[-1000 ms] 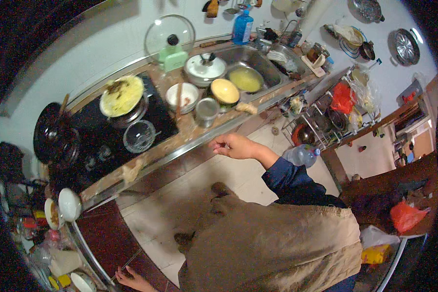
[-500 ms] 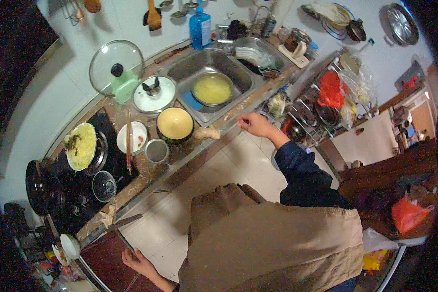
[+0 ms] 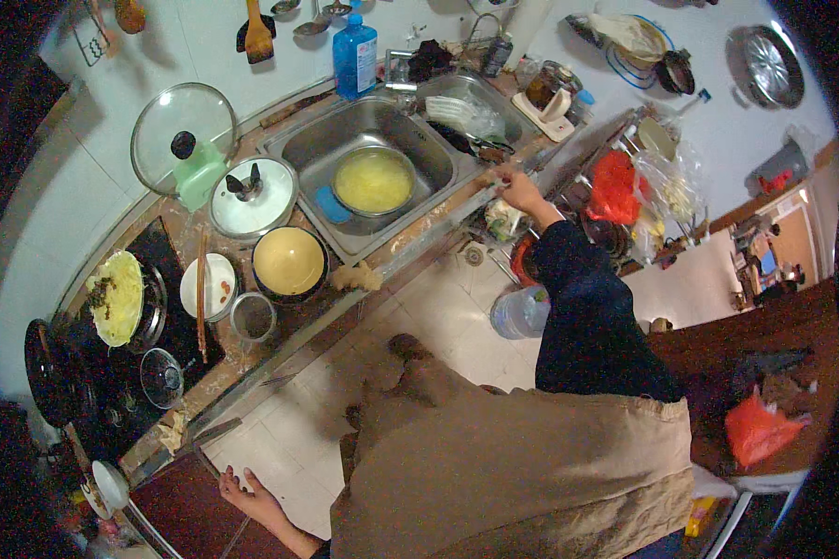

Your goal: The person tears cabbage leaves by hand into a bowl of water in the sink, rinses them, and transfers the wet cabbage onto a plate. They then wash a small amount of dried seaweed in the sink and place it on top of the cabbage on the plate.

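My right hand (image 3: 522,193) is over the counter's front edge, beside the right basin of the sink. Its fingers are curled together, and whatever they may hold is too small to make out. Just beyond it, dark-handled utensils (image 3: 466,142) and white dishes (image 3: 461,114) lie in that basin. Low at the left, my left hand (image 3: 252,500) hangs in the air with its fingers apart and nothing in them, close to a dark red cabinet door (image 3: 191,498). A metal bowl of yellow liquid (image 3: 374,182) stands in the left basin, next to a blue cloth (image 3: 331,204).
Along the counter are a lidded pot (image 3: 254,198), a yellow-lined bowl (image 3: 290,262), a white bowl (image 3: 196,289) with chopsticks (image 3: 202,307) across it, and a piece of ginger (image 3: 356,277). Yellow-green food on a plate (image 3: 118,300) sits over the stove. A water jug (image 3: 520,312) stands on the floor.
My right hand has moved right and farther away, toward the right basin. My left hand has opened out a little. The view has turned to the right, and the water jug has come into sight.
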`<state>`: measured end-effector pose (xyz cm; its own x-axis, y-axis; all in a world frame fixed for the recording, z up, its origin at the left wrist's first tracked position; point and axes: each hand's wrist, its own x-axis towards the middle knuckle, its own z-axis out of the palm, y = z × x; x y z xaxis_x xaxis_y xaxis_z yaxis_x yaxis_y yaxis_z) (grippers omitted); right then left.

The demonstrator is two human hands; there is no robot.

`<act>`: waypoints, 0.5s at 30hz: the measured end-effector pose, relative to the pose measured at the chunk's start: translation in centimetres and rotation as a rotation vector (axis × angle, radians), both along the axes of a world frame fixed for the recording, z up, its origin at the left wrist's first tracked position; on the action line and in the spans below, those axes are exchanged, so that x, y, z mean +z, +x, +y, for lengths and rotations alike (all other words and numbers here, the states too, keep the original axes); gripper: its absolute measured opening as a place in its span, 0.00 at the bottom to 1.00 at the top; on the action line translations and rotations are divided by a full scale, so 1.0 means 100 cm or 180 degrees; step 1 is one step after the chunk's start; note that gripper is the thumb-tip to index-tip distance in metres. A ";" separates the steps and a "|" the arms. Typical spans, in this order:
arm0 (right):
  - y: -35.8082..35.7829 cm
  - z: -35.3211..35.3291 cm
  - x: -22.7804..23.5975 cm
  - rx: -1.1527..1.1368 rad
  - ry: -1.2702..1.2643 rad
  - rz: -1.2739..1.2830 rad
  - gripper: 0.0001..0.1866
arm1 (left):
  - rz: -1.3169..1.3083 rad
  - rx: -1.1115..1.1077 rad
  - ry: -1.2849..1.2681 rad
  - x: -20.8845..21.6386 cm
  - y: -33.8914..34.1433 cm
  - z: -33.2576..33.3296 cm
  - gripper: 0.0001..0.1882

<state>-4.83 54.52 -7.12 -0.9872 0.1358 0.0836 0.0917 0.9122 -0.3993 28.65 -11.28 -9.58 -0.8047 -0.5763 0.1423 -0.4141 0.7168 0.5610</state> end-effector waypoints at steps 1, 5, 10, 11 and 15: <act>-0.011 0.009 -0.007 -0.0131 0.0129 0.0008 0.19 | -0.0099 0.0086 -0.0152 0.009 -0.005 0.008 0.16; -0.058 0.027 -0.014 -0.0297 0.0938 -0.0056 0.19 | -0.0305 0.0338 -0.0606 0.015 -0.012 0.045 0.17; -0.104 0.062 -0.033 -0.0299 0.1501 -0.0212 0.22 | -0.0372 0.0299 -0.0154 0.014 -0.051 0.114 0.17; -0.108 0.061 -0.038 -0.0379 0.1359 -0.0354 0.23 | -0.0420 0.0257 -0.0193 0.019 -0.058 0.125 0.17; -0.126 0.056 -0.031 -0.0228 0.1520 -0.1049 0.22 | -0.0266 0.0188 -0.0029 0.029 -0.073 0.161 0.17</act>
<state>-17.38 60.14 -10.24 -0.9612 0.2260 -0.1581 0.2094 0.9711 0.1149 21.31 4.79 -6.64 -0.7786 -0.6222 0.0816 -0.5009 0.6946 0.5163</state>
